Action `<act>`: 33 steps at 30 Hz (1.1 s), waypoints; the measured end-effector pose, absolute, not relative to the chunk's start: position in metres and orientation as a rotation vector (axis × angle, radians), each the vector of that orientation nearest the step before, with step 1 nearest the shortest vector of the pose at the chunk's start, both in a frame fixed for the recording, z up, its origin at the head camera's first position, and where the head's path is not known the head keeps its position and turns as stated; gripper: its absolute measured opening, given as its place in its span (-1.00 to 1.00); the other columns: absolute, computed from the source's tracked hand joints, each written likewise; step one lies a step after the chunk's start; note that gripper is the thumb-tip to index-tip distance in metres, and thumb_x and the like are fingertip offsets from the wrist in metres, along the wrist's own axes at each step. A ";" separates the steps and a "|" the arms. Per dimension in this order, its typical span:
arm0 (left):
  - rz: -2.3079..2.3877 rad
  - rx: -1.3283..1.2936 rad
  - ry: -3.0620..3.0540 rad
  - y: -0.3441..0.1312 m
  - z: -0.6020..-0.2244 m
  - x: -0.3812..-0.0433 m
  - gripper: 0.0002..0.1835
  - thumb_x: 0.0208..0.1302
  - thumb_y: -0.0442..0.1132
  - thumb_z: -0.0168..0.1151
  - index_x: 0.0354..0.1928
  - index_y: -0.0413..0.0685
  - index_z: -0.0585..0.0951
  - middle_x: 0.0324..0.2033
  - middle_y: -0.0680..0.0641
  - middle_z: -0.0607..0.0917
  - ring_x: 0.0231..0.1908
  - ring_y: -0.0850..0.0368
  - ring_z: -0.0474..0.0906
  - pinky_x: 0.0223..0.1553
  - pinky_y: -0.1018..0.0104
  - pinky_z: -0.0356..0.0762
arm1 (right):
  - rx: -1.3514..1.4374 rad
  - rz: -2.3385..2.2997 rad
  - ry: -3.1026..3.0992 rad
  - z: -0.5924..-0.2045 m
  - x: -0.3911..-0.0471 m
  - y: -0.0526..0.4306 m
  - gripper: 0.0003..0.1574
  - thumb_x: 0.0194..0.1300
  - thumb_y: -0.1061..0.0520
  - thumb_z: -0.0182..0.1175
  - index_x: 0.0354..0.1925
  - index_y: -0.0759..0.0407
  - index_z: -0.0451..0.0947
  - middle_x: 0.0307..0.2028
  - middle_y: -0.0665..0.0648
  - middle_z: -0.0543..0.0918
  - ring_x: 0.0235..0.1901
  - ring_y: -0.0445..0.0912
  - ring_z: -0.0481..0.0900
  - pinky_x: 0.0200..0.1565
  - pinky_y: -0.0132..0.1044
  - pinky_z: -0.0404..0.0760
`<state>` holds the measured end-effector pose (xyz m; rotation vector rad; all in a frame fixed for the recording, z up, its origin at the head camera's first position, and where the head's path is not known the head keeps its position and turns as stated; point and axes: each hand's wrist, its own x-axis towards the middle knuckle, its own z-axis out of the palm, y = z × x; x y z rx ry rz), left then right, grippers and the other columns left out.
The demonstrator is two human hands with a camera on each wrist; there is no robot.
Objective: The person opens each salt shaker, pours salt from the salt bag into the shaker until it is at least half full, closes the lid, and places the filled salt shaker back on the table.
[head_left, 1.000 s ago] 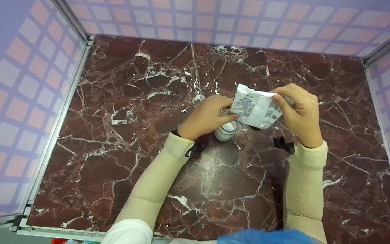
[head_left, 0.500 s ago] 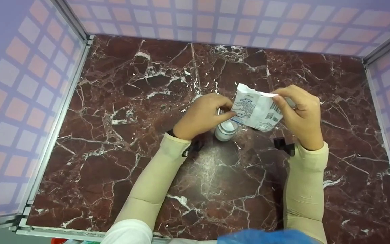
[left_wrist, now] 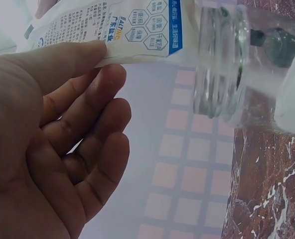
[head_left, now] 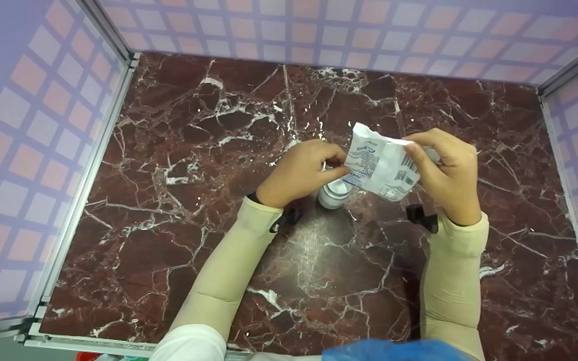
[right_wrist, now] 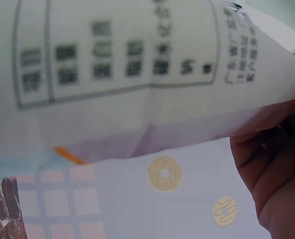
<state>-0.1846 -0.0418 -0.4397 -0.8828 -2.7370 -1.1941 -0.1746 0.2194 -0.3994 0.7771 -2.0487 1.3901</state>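
Note:
A white printed salt packet [head_left: 382, 165] is tilted over a small glass jar [head_left: 334, 197] that has white salt inside. My left hand [head_left: 303, 173] pinches the packet's lower-left edge between thumb and fingers, right above the jar. At the packet's upper-right corner, my right hand [head_left: 447, 173] grips it with thumb and forefinger. The left wrist view has the packet's blue-edged corner [left_wrist: 175, 25] right at the jar's clear threaded mouth [left_wrist: 220, 69]. Close up in the right wrist view, the packet [right_wrist: 137, 59] covers most of the upper part, with my right hand's fingers at its right side.
White specks [head_left: 314, 123] lie scattered on the dark red marbled tabletop [head_left: 193, 276] behind the jar. Purple checked panels [head_left: 319, 32] wall in the back and both sides. Black mounts [head_left: 422, 218] sit at my wrists.
My right hand has shifted slightly right and toward me, and the packet's right end has dropped a little. The left hand has moved slightly left. The jar stays in place.

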 end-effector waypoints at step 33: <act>-1.281 -0.899 -2.727 -0.043 -0.436 -0.183 -0.82 0.38 -0.05 0.38 -0.16 0.02 0.75 -0.22 0.10 0.75 -0.19 0.27 0.62 -0.02 0.28 0.60 | 0.767 1.384 -2.077 -0.398 -0.172 0.223 -0.94 0.25 0.40 0.38 -0.37 0.44 0.71 -0.48 0.25 0.72 -0.48 -0.28 0.58 -0.37 -0.52 0.47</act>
